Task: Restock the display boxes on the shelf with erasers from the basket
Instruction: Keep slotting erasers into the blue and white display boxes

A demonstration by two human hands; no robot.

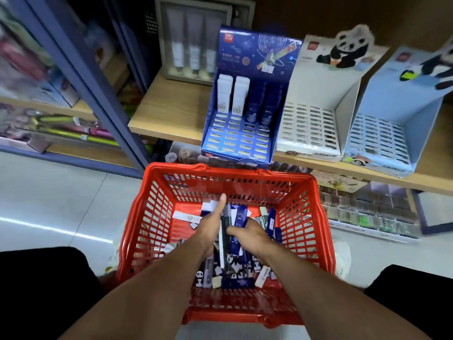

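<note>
Both my hands were down in the red basket [157,217] at lower centre. My left hand [210,227] lay with fingers straight over the erasers [235,283]; my right hand [250,235] pinched a dark blue eraser [239,218]. The blue display box [245,133] stood on the shelf [171,106] above.

Left hand [208,231] fingers buried among the erasers [235,278], grip not readable; right hand [247,233] fingertips likewise hidden behind a dark blue eraser box [239,218]. Basket [157,212] floor mostly covered. Light blue display box [382,133] cut off at the right edge. Left shelving [49,94] smeared by motion blur, goods unreadable. Print on the dark blue display box [245,52] too small to read.
</note>
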